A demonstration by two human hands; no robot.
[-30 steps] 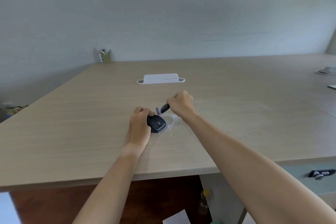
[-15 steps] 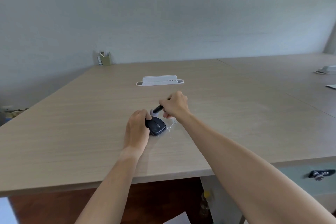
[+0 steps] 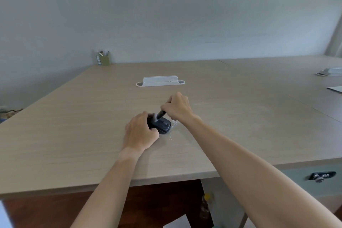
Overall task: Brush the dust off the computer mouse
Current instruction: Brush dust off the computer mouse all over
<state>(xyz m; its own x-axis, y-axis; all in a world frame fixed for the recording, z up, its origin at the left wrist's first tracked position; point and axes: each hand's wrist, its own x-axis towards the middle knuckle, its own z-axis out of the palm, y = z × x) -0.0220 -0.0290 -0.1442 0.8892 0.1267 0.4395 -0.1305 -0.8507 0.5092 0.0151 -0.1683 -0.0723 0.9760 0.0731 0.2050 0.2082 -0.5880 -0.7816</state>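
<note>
On the wooden desk [image 3: 74, 135], the black mouse [image 3: 162, 125] is lying under the left hand [image 3: 140, 133], whose fingers are gripping its 9 o'clock side. At 12 o'clock, the right hand [image 3: 177, 107] is pinching the brush [image 3: 160, 114], bristles touching the mouse.

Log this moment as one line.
phase: brushing | left hand: holds mouse on desk | right hand: holds brush, bristles on mouse | dust: right of mouse

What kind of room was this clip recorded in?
Most likely an office: long wood-grain desks pushed together, a pen holder by the wall, a white cable tray set in the desktop, and a combination-lock drawer.
</note>
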